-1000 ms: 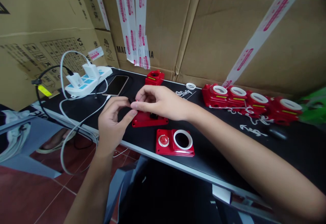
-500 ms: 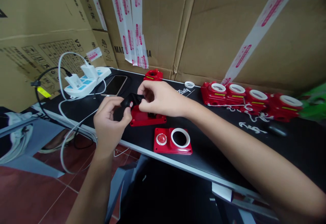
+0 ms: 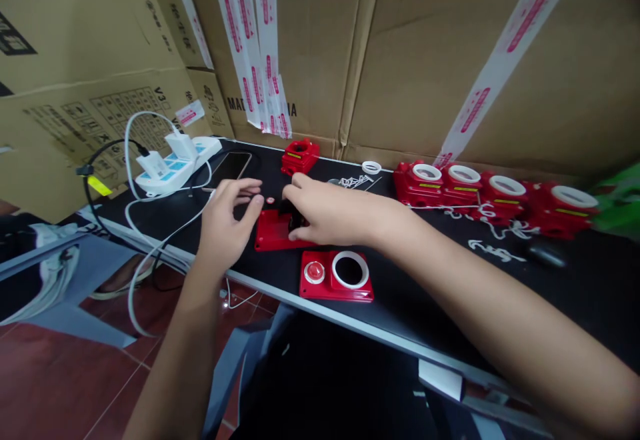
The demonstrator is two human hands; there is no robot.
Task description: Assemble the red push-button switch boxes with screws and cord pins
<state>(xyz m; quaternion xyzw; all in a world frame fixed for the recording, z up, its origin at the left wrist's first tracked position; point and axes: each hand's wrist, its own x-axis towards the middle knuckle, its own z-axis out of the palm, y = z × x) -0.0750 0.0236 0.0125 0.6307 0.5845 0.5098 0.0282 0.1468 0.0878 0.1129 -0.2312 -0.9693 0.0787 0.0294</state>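
Note:
My left hand [image 3: 227, 220] is held above the table with thumb and fingers apart and nothing between them. To its right, my right hand [image 3: 327, 213] has its fingers curled round a black part [image 3: 295, 219] over a red plate [image 3: 273, 232], partly hidden by the hand. A small round red-and-white mark [image 3: 270, 201] shows behind the plate; its dark backing blends with the black tabletop. Just in front lies a red cover [image 3: 313, 290] with a red button [image 3: 315, 271] and a white ring [image 3: 367, 272] round a dark round opening.
Behind my hands sits a red housing [image 3: 300, 155]. Screws [image 3: 353, 182] and a loose white ring [image 3: 371, 167] lie nearby. Several red units [image 3: 423, 187] line the right side beside white cord [image 3: 495, 251]. A power strip [image 3: 160, 183] and phone [image 3: 233, 167] are at left.
My left hand has let go of the black part and opened. My right hand has moved slightly right and down, bringing the black part to the red plate. The view has shifted slightly.

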